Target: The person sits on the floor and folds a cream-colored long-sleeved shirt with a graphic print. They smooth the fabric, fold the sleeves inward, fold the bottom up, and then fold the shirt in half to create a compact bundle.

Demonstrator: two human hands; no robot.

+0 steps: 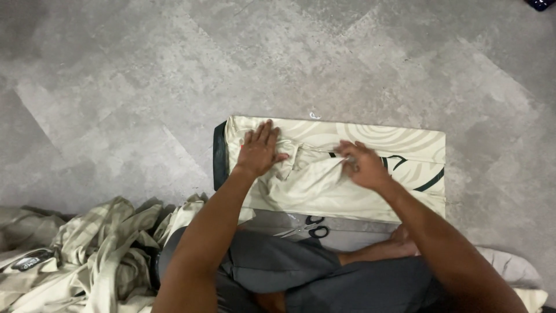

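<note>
the left hand (258, 152) lies flat and open on the folded cream cloth (347, 174) on the floor (116, 87), the right hand (362, 165) at its three o'clock pinching a fold, scissors (307, 227) at six o'clock.

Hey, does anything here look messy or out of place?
Yes: scissors lie open on the floor beside the person's legs, and a crumpled cloth pile sprawls at lower left. The cushion cover looks bunched under both hands.
</note>
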